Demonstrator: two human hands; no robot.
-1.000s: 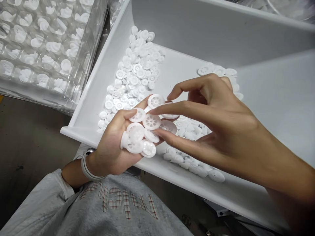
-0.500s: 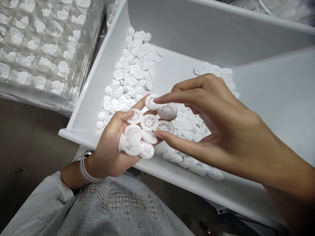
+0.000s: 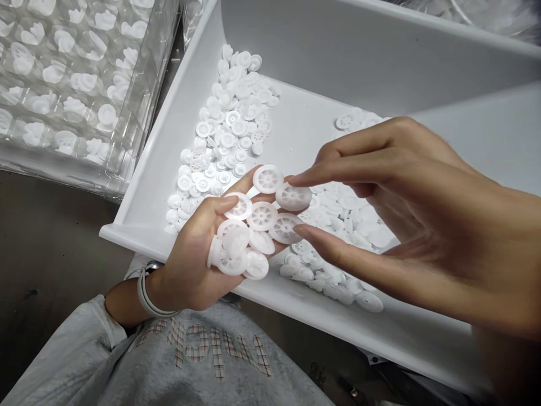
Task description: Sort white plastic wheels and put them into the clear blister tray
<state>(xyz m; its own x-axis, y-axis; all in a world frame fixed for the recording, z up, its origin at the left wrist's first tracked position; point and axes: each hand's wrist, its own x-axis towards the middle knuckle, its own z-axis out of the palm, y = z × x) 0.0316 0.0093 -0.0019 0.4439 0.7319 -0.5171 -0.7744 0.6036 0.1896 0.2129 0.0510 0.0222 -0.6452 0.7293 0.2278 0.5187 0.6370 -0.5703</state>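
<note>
My left hand (image 3: 198, 259) is palm up over the near rim of a white tray (image 3: 139, 225), cupping several small white plastic spoked wheels (image 3: 245, 231) with its thumb laid on one. My right hand (image 3: 406, 203) hovers just right of it, fingers stretched out and apart. Its index fingertip touches a wheel (image 3: 293, 196) at the left hand's fingertips and its thumb tip lies by another wheel (image 3: 285, 226). Nothing is gripped in the right hand.
Inside the tray, loose white wheels lie in a heap (image 3: 230, 129) at the left and a second heap (image 3: 338, 225) under my right hand. A clear plastic blister tray (image 3: 71, 84) with white parts in its pockets stands at the upper left. A grey sweatshirt shows below.
My right hand has moved slightly right and lower, its fingers spreading wider. The wheel it was holding now rests on my left hand's fingertips. The left hand has barely moved.
</note>
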